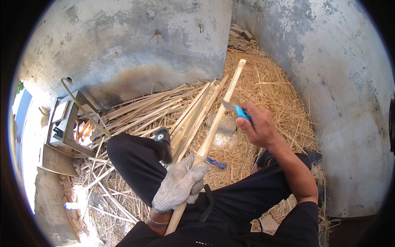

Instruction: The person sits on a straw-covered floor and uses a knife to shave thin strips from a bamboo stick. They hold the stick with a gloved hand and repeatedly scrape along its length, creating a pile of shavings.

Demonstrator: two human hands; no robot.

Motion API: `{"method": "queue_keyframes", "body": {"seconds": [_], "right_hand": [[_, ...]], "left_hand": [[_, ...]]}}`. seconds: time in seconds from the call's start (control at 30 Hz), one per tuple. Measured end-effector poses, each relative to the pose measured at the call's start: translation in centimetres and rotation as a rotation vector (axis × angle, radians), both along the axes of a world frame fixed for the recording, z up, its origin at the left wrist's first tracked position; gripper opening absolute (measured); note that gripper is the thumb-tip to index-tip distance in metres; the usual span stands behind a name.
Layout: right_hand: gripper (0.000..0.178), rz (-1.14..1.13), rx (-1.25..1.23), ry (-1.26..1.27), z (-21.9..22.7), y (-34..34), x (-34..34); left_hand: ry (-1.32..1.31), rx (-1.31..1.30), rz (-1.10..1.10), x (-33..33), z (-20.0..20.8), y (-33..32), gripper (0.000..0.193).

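Note:
My left hand [180,183], in a pale knitted glove, is closed around the lower part of a long, light bamboo strip [214,131]. The strip slants from my lap up and away to the right, its far end raised over the shavings. My bare right hand [261,126] grips a knife [243,114] by its bright blue handle. Its short metal blade lies at the strip's edge, above the middle; whether it cuts in I cannot tell. Just beyond the gloved hand, a dark blue folded tool [217,163], perhaps a cutter, rests on the shavings.
Split bamboo strips [148,108] lie piled at the left and ahead. Straw-like shavings [271,82] cover the floor. Grey walls [135,45] meet in a corner ahead, with broken bricks [242,33] there. A wooden frame [76,123] stands at the left. My bent legs flank the work.

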State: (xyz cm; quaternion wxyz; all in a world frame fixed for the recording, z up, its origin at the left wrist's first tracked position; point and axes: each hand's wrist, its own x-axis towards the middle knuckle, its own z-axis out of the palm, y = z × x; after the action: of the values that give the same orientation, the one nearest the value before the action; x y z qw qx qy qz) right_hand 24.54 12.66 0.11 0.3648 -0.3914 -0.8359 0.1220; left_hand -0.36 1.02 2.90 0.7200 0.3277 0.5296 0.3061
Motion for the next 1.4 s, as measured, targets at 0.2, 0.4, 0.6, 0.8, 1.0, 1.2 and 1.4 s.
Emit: {"method": "queue_keyframes", "body": {"seconds": [0.2, 0.4, 0.6, 0.8, 1.0, 1.2, 1.4], "right_hand": [[0.041, 0.017, 0.157, -0.106, -1.2, -0.1, -1.5], [0.052, -0.066, 0.410, -0.155, -2.1, 1.6, -1.6], [0.057, -0.126, 0.693, -0.112, -2.3, 5.4, -1.9], [0.057, -0.523, 0.667, -0.072, -0.5, 8.8, 2.3], [0.055, -0.456, 0.723, -0.122, -1.8, 9.7, 2.8], [0.067, -1.168, -0.163, 0.105, -6.6, 14.3, 15.5], [0.056, -0.611, -0.059, 0.231, -4.3, 11.8, 0.5]], "left_hand": [[-0.047, -0.049, -0.050, -0.1, 1.1, -0.1, 0.017], [-0.079, -0.005, -0.005, -0.1, -0.2, -0.7, 0.021], [-0.228, 0.104, 0.049, 0.0, -1.1, 0.1, 0.029], [-0.241, -0.007, 0.003, -0.1, -0.5, -0.8, 0.031], [-0.317, 0.031, -0.019, -0.9, -2.0, -1.7, 0.037], [-0.242, -0.175, -0.154, -1.3, -1.8, -2.8, 0.032], [-0.336, 0.020, 0.044, -2.8, -3.2, -1.5, 0.038]]}}
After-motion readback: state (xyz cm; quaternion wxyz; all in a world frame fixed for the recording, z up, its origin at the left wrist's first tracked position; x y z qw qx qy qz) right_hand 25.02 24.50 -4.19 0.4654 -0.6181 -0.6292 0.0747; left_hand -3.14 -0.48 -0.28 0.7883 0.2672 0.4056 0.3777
